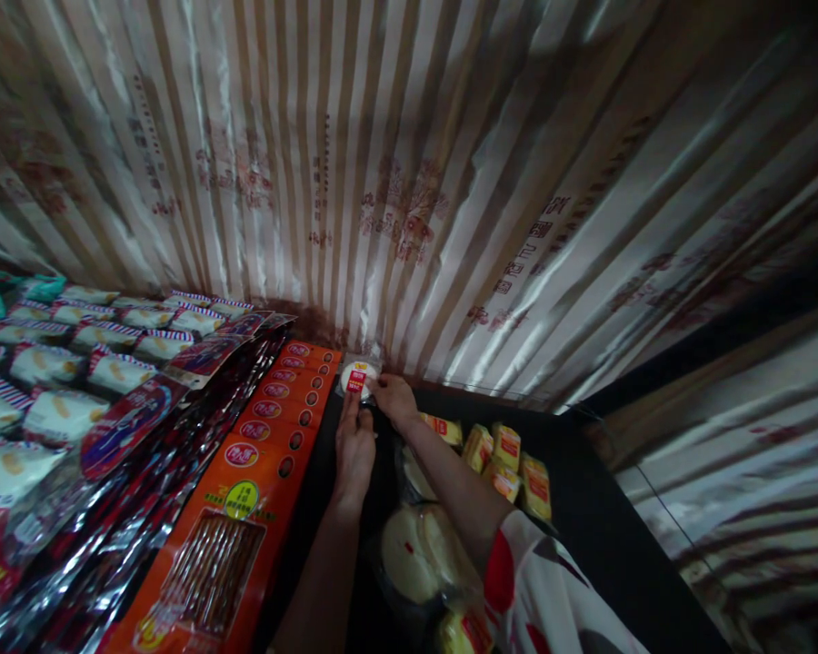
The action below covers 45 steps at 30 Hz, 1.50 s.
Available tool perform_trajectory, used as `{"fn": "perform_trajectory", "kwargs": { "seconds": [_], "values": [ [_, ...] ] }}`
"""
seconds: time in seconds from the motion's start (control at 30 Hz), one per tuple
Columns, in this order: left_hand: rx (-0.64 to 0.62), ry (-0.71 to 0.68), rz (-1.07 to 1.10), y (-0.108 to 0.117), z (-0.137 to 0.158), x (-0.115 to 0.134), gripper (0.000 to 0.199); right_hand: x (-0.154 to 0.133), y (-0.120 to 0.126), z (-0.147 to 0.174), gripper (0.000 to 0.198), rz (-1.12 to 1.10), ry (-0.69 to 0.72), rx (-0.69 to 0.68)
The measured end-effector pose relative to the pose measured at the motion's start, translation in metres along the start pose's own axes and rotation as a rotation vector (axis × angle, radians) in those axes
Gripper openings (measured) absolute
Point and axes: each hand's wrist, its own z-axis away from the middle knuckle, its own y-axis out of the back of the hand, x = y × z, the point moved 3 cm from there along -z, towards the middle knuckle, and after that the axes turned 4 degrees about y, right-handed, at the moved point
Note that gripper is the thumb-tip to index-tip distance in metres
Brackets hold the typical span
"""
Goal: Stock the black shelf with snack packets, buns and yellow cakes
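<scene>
A small round white cake in a clear wrapper with a red label (pixel 357 379) is at the far end of the dark table, close to the striped wall sheet. My left hand (pixel 355 445) reaches it from below, its fingers closed on the near edge of the wrapper. On the right side of the cake, the bent fingers of my right hand (pixel 394 401) pinch the wrapper's edge. Just left of both hands runs a row of overlapping orange snack packs (pixel 263 445). Under my right forearm are large round pale cakes in clear wrap (pixel 413 554), partly hidden.
Several small yellow wrapped packs (pixel 506 447) stand right of my right arm. Dark shiny packets (pixel 197 454) and white bags with striped tops (pixel 64 416) fill the left side. Behind the table hangs a printed striped plastic sheet (pixel 409 182). The black tabletop (pixel 586 527) ends at the right.
</scene>
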Motion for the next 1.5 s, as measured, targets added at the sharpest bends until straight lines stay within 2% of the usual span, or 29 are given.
{"fn": "perform_trajectory", "kwargs": {
  "seconds": [0.2, 0.43, 0.53, 0.67, 0.8, 0.93, 1.03, 1.13, 1.23, 1.4, 1.5],
  "values": [
    [-0.004, 0.014, -0.012, 0.001, -0.004, 0.002, 0.049, -0.006, 0.005, 0.003, 0.034, 0.187, -0.073, -0.005],
    [-0.008, -0.020, -0.008, 0.003, -0.008, -0.002, 0.049, -0.003, 0.000, 0.001, 0.037, 0.152, -0.083, -0.010],
    [0.010, -0.058, -0.043, 0.003, -0.005, -0.001, 0.045, -0.004, 0.008, 0.005, 0.040, 0.106, -0.039, 0.040],
    [0.047, -0.091, -0.170, 0.004, 0.007, 0.004, 0.034, 0.001, 0.032, 0.020, 0.026, 0.060, 0.099, 0.089],
    [-0.034, -0.097, -0.323, 0.006, 0.024, 0.004, 0.026, 0.018, 0.063, 0.054, 0.018, -0.045, 0.237, 0.027],
    [-0.095, -0.172, -0.433, 0.010, 0.046, -0.001, 0.023, 0.033, 0.091, 0.118, 0.025, -0.130, 0.347, -0.133],
    [-0.162, -0.202, -0.449, 0.011, 0.064, -0.006, 0.023, 0.040, 0.105, 0.172, 0.036, -0.010, 0.411, -0.229],
    [-0.201, -0.210, -0.457, 0.012, 0.081, -0.011, 0.024, 0.050, 0.107, 0.213, 0.055, 0.132, 0.494, -0.325],
    [-0.209, -0.201, -0.457, 0.013, 0.093, -0.018, 0.026, 0.065, 0.099, 0.234, 0.068, 0.199, 0.498, -0.325],
    [-0.213, -0.168, -0.399, 0.016, 0.103, -0.022, 0.027, 0.078, 0.086, 0.244, 0.056, 0.201, 0.510, -0.242],
    [-0.197, -0.180, -0.362, 0.017, 0.103, -0.017, 0.027, 0.078, 0.089, 0.245, 0.054, 0.158, 0.511, -0.243]
  ]
}}
